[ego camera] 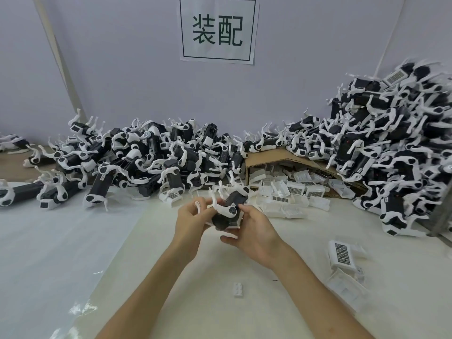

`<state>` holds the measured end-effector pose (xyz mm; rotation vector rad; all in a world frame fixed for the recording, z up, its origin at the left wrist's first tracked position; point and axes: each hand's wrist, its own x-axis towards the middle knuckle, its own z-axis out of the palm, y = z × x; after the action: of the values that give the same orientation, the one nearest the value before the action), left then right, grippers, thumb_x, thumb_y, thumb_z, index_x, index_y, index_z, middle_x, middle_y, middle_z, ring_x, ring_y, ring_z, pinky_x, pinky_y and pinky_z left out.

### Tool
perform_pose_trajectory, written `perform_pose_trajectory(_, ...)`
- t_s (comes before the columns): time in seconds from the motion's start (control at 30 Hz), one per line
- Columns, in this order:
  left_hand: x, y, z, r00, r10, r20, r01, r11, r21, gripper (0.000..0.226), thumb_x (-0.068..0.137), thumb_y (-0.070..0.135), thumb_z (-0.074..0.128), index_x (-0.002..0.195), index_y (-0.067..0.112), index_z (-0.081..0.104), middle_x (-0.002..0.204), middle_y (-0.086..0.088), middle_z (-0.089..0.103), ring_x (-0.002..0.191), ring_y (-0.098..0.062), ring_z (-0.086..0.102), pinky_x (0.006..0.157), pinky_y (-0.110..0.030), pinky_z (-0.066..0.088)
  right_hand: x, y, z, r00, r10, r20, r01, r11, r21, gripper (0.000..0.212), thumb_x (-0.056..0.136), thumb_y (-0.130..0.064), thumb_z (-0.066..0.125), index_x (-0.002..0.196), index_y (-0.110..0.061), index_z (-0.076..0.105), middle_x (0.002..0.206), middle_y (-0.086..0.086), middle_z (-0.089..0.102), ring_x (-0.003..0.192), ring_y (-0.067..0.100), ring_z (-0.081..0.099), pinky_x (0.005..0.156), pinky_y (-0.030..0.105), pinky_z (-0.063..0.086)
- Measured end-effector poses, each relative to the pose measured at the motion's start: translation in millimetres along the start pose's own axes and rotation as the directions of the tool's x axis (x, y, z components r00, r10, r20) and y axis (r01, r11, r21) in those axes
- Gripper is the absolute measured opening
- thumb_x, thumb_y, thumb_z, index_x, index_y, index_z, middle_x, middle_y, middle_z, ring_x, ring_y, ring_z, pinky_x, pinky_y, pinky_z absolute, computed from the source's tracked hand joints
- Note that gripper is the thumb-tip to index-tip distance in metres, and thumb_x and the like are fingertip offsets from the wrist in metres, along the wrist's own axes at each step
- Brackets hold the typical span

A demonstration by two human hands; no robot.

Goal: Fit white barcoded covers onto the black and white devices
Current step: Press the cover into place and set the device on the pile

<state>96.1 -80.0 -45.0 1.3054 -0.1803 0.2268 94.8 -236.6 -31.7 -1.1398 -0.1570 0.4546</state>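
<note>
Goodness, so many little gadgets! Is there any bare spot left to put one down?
Yes. The pale sheet near left, before the left heap of devices, is bare. So is the cream surface near centre, bar a small white brick and loose covers near right. The back is crowded: that heap, the right heap, and the cardboard box spilling covers.

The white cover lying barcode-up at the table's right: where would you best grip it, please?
Probably from above, pinching the cover across its two long sides: it lies flat, barcode up, those sides look free, while another cover crowds its near end.
</note>
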Motion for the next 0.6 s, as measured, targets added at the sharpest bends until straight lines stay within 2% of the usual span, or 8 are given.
perform_pose_trajectory(0.07, -0.4, -0.9, 0.7, 0.999, 0.039, 0.014, -0.04, 0.995, 0.087, 0.031, 0.077, -0.003, 0.066, 0.06, 0.007, 0.041, 0.103, -0.008, 0.077, 0.087, -0.034, 0.072, 0.082, -0.042, 0.055, 0.7, 0.8, -1.3, 0.998, -0.058, -0.04, 0.058, 0.998, 0.016, 0.041, 0.105, -0.028, 0.035, 0.115, -0.014, 0.072, 0.11, 0.014, 0.07, 0.098, 0.026, 0.064, 0.077, 0.034, 0.054)
perform_pose_trajectory(0.17, -0.2, -2.9, 0.4, 0.996, 0.068, 0.058, -0.078, 0.978, 0.195, 0.016, 0.073, 0.002, 0.069, 0.077, -0.006, 0.055, 0.097, -0.001, 0.077, 0.086, -0.023, 0.073, 0.074, -0.028, 0.058, 2.4, 0.4, -4.8, 0.986, -0.128, -0.111, 0.12, 0.99, -0.073, 0.034, 0.104, -0.025, 0.045, 0.125, -0.006, 0.064, 0.12, 0.02, 0.069, 0.107, 0.031, 0.066, 0.084, 0.038, 0.055)
perform_pose_trajectory(0.23, -1.1, -1.3, 0.7, 0.994, 0.066, 0.082, -0.08, 0.98, 0.181, 0.012, 0.075, -0.005, 0.069, 0.081, 0.001, 0.061, 0.097, 0.001, 0.077, 0.089, -0.016, 0.074, 0.07, -0.024, 0.058, 2.5, -0.6, -7.4, 0.976, -0.171, -0.134, 0.147, 0.974, -0.172, 0.028, 0.103, -0.022, 0.049, 0.125, -0.011, 0.062, 0.113, 0.014, 0.073, 0.098, 0.024, 0.069, 0.084, 0.037, 0.054)
perform_pose_trajectory(0.3, -0.3, -0.8, -0.2, 0.996, 0.027, 0.081, -0.04, 0.986, 0.16, 0.021, 0.076, -0.002, 0.073, 0.093, 0.009, 0.068, 0.101, -0.001, 0.077, 0.093, -0.017, 0.074, 0.076, -0.027, 0.058, 1.4, -2.1, -7.9, 0.961, -0.228, -0.158, 0.181, 0.947, -0.265, 0.022, 0.101, -0.019, 0.053, 0.119, -0.021, 0.065, 0.105, 0.004, 0.075, 0.092, 0.018, 0.07, 0.078, 0.03, 0.054)
perform_pose_trajectory(0.4, -0.3, -1.0, -0.6, 0.997, -0.044, 0.058, 0.034, 0.986, 0.165, 0.019, 0.089, 0.007, 0.074, 0.105, 0.016, 0.072, 0.103, -0.001, 0.077, 0.095, -0.02, 0.074, 0.082, -0.032, 0.056, 1.1, -2.6, -6.6, 0.929, -0.337, -0.155, 0.252, 0.88, -0.403, 0.023, 0.097, -0.013, 0.057, 0.115, -0.023, 0.067, 0.103, -0.002, 0.075, 0.097, 0.016, 0.07, 0.076, 0.024, 0.053)
perform_pose_trajectory(0.5, -1.4, -1.5, 0.2, 0.991, -0.112, 0.078, 0.098, 0.981, 0.169, 0.017, 0.091, 0.017, 0.073, 0.109, 0.015, 0.073, 0.103, 0.0, 0.078, 0.096, -0.02, 0.075, 0.086, -0.032, 0.058, 2.7, 2.1, -5.8, 0.9, -0.41, -0.147, 0.28, 0.803, -0.525, 0.042, 0.095, -0.015, 0.064, 0.133, -0.029, 0.053, 0.116, -0.002, 0.069, 0.111, 0.014, 0.065, 0.095, 0.029, 0.052)
perform_pose_trajectory(0.53, -1.2, -2.0, -0.4, 0.989, -0.12, 0.08, 0.106, 0.981, 0.161, 0.017, 0.092, 0.018, 0.072, 0.108, 0.013, 0.073, 0.103, -0.001, 0.078, 0.096, -0.02, 0.075, 0.085, -0.031, 0.058, 2.8, 3.1, -5.6, 0.893, -0.421, -0.156, 0.272, 0.784, -0.558, 0.054, 0.094, -0.019, 0.067, 0.141, -0.032, 0.045, 0.121, -0.002, 0.066, 0.114, 0.012, 0.063, 0.097, 0.028, 0.05)
perform_pose_trajectory(0.6, -1.0, -0.9, -0.4, 0.988, -0.13, 0.085, 0.117, 0.983, 0.144, 0.017, 0.093, 0.019, 0.071, 0.107, 0.011, 0.073, 0.104, -0.002, 0.078, 0.097, -0.019, 0.075, 0.083, -0.027, 0.058, 4.0, 4.0, -8.0, 0.874, -0.464, -0.144, 0.282, 0.726, -0.627, 0.061, 0.093, -0.024, 0.071, 0.145, -0.034, 0.041, 0.126, -0.005, 0.064, 0.118, 0.008, 0.06, 0.096, 0.022, 0.048)
